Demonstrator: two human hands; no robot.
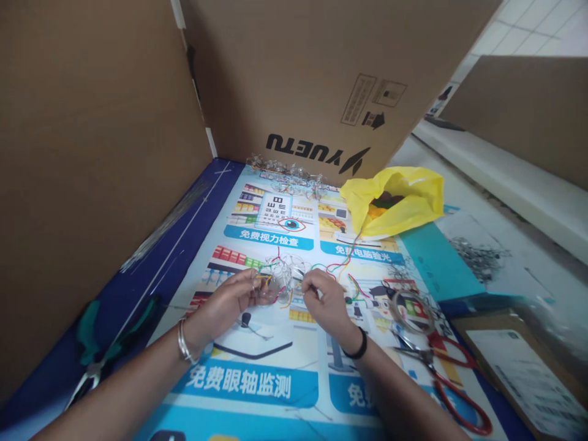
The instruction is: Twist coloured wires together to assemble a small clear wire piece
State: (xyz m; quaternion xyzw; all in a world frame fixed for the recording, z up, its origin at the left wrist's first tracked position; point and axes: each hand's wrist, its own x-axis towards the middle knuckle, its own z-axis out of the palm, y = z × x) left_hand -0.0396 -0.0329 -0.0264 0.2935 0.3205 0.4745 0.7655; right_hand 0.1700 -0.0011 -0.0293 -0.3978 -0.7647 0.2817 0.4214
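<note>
My left hand (236, 294), a silver bangle on its wrist, has its fingers closed on the near-left side of a thin silver wire bundle (285, 269). Red, green and yellow threads stick out of the bundle. At its right side is my right hand (327, 303), fingers curled in a pinch; what lies between them is too small to make out. Loose coloured threads (340, 264) trail just beyond the right hand toward a yellow plastic bag (399, 205). More threads (357, 286) lie to its right.
Green-handled pliers (94, 361) lie at left, red-handled scissors (432, 361) and a roll of clear tape (412, 311) at right. Cut wires (160, 229) line the left side. Tangled wire pieces (287, 171) sit before the cardboard wall (294, 79). A dark wire pile (478, 260) is farther right.
</note>
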